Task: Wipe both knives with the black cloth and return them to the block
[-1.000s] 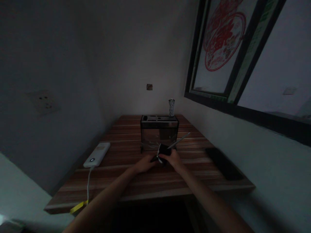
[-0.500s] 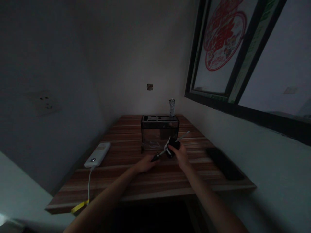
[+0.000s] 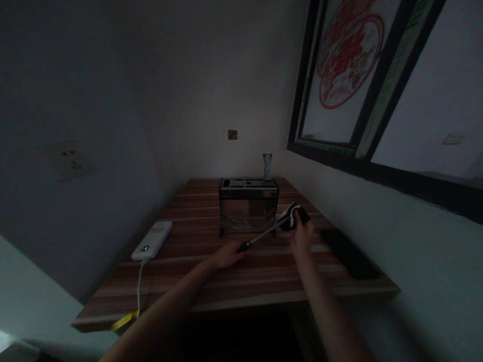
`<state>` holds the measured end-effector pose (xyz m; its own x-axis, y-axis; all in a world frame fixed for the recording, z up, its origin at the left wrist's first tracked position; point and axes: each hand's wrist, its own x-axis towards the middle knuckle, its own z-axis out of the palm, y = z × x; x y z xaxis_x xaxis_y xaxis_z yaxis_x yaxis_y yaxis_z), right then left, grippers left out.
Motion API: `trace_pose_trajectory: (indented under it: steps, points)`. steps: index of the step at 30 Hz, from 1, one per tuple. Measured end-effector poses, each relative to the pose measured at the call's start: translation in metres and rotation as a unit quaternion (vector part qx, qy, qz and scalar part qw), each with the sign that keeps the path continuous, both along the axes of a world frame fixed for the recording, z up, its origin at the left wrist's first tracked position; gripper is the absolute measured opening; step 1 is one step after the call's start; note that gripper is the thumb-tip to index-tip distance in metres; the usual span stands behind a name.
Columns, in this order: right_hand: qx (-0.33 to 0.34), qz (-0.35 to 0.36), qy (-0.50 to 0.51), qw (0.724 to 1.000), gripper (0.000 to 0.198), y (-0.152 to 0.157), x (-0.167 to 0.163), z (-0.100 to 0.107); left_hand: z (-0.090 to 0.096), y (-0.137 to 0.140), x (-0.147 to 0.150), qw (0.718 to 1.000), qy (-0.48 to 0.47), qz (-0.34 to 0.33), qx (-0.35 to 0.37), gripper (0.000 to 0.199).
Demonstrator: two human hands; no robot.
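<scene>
Dim light. Dark-handled slim tool (image 3: pixel 266 233) lies between the two hands, over the middle of the desk (image 3: pixel 196 281), nearer its front edge than its far one. Long axis slants: handle near and left, shaft running away toward the desk's right edge, past the lower right front corner of a clear-sided, dark-framed box (image 3: pixel 248 194). Left hand (image 3: pixel 227 255) closed about the handle, nearer the front edge. Right hand (image 3: pixel 302 235) farther out and right, pinching a black cloth (image 3: pixel 287 224) with white trim at the shaft's far end.

Hard to make out: shaft tip, lost at the cloth; cannot tell whether the cloth wraps the shaft or only lies against it. Left fingers blur into shadow around the handle. Cannot tell whether shaft is flat or round, nor whether the left hand rests on the desk. Both forearms cut off below.
</scene>
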<state>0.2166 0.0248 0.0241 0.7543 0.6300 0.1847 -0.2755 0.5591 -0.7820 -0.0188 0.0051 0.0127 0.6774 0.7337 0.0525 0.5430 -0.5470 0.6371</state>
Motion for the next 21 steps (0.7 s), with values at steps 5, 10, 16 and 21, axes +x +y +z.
trace_pose_trajectory:
  steps: [5,10,16,21]
  points:
    - [0.017,-0.021,0.028,0.999,0.041,-0.002,0.006,0.005,-0.001,0.001,0.000,1.000,0.003,-0.016,0.004,0.024]
    - [0.007,0.031,0.040,0.999,0.040,-0.003,0.002,0.007,-0.006,0.003,-0.002,1.000,-0.013,-0.015,-0.003,0.027]
    - [-0.036,0.174,-0.085,0.980,0.039,-0.005,-0.022,-0.003,-0.008,0.005,-0.003,0.999,-0.027,0.001,-0.028,0.030]
    - [-0.088,0.253,-0.184,0.946,0.034,-0.012,-0.043,-0.015,-0.010,0.007,-0.003,0.998,-0.040,0.020,-0.037,0.032]
